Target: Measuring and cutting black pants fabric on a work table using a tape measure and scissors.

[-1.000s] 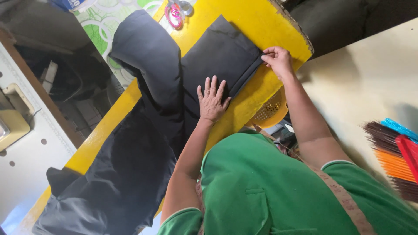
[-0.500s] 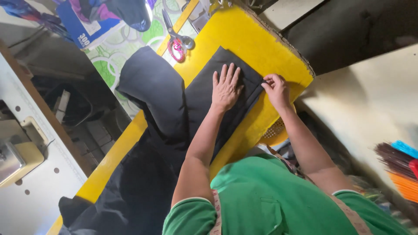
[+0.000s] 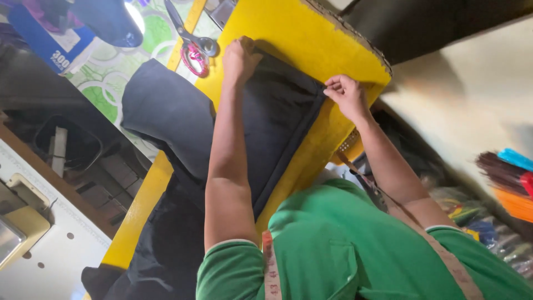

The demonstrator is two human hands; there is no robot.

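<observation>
A black cloth (image 3: pixel 277 122) lies folded over a yellow board (image 3: pixel 311 39) and trails down toward me. My left hand (image 3: pixel 240 55) reaches across it, fingers curled on its far edge. At the cloth's near right corner, my right hand (image 3: pixel 345 95) pinches the folded hem between thumb and fingers. Scissors with pink handles (image 3: pixel 193 49) lie just left of my left hand, on a yellow ruler. A measuring tape (image 3: pixel 270 266) hangs round my neck over my green shirt.
A patterned green-and-white sheet (image 3: pixel 111 94) covers the table to the left, with a blue box (image 3: pixel 50 41) on it. A white sewing-machine surface (image 3: pixel 50 255) is at the lower left. Bundles of coloured items (image 3: pixel 508 180) sit at the right, below a pale wall.
My left hand has slid from the middle of the cloth to its far edge and curled its fingers. My right hand has stayed at the hem corner. The view has shifted closer.
</observation>
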